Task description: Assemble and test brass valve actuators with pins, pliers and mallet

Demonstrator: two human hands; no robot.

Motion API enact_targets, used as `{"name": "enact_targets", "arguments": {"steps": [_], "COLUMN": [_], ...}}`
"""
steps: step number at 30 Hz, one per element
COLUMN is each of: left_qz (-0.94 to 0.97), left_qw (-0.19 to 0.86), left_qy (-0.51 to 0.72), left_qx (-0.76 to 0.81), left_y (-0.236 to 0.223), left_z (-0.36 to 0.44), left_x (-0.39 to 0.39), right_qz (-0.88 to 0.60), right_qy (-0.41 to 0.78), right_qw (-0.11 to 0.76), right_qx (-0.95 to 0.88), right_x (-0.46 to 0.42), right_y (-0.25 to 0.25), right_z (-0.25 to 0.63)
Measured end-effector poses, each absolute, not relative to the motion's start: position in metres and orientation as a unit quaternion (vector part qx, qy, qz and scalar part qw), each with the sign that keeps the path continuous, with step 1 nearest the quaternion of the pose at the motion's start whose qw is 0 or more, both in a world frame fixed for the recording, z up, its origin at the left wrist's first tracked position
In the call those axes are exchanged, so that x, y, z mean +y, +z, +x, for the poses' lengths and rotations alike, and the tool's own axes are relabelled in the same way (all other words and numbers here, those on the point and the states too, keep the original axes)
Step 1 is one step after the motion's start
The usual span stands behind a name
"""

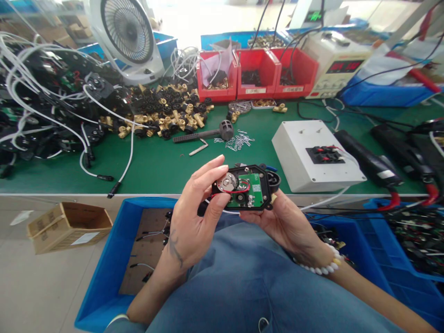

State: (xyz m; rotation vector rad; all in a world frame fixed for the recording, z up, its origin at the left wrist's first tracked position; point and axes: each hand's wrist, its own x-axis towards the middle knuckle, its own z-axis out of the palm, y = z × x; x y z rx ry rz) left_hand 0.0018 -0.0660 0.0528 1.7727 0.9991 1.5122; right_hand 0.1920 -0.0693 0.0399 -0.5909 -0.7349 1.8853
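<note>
Both hands hold a small black open housing (pixel 256 173) above my lap, just in front of the green bench edge. Inside it I see a green circuit board (pixel 251 190), a round metal disc (pixel 231 181) and a red wire. My left hand (pixel 194 217) grips the housing's left end, fingers over its top edge and thumb pressed near the disc. My right hand (pixel 286 222) cradles the housing from below on the right. A white cable trails from the housing's underside.
The green bench (pixel 163 162) carries a white box with red and black terminals (pixel 315 155), a pile of brass fittings (pixel 166 115), loose metal clips (pixel 237 141), three red bins (pixel 256 74), a fan (pixel 126 34) and wired black assemblies (pixel 45 106). Blue crates (pixel 107 273) flank my knees.
</note>
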Motion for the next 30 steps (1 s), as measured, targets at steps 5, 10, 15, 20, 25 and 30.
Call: {"name": "enact_targets", "arguments": {"steps": [5, 10, 15, 20, 25, 30], "left_qz": [0.658, 0.651, 0.632, 0.576, 0.614, 0.706], "left_qw": [0.278, 0.286, 0.307, 0.314, 0.265, 0.219], "left_qy": [0.579, 0.588, 0.581, 0.638, 0.614, 0.497], "left_qx": [0.393, 0.385, 0.410, 0.404, 0.419, 0.455], "left_y": [0.052, 0.057, 0.058, 0.053, 0.051, 0.054], "left_z": [0.003, 0.005, 0.009, 0.017, 0.016, 0.017], "left_x": [-0.064, -0.065, -0.065, -0.062, -0.061, -0.061], "right_qz": [-0.276, -0.288, -0.306, -0.292, -0.289, -0.308], "right_qy": [0.766, 0.756, 0.746, 0.757, 0.747, 0.709], "right_qw": [0.486, 0.480, 0.481, 0.479, 0.492, 0.518], "right_qx": [-0.318, -0.338, -0.344, -0.333, -0.341, -0.366], "right_x": [-0.070, -0.072, -0.074, -0.071, -0.070, -0.070], "right_y": [0.039, 0.036, 0.028, 0.034, 0.038, 0.037], "right_z": [0.191, 0.192, 0.191, 0.190, 0.188, 0.183]}}
